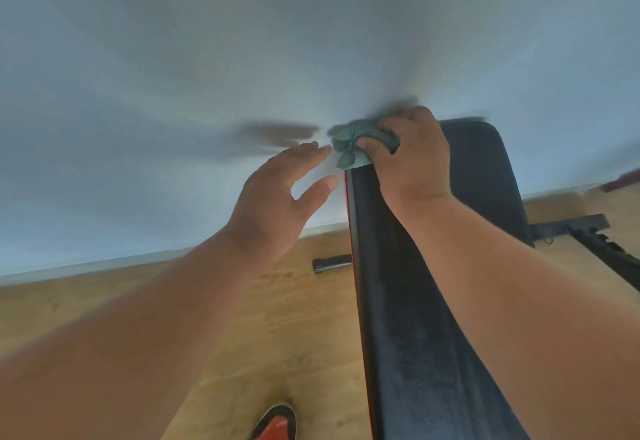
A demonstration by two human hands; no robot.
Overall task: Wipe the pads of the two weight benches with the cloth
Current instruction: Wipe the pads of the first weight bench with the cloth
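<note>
Atop the bench pad (398,301) — right hand (412,159) gripping cloth (349,145)

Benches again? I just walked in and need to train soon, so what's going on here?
A person is wiping a weight bench. The right hand grips a bunched green cloth at the far end of the near bench's black pad. The left hand hovers open beside it, holding nothing. A second black pad stands just behind, near the wall.
</note>
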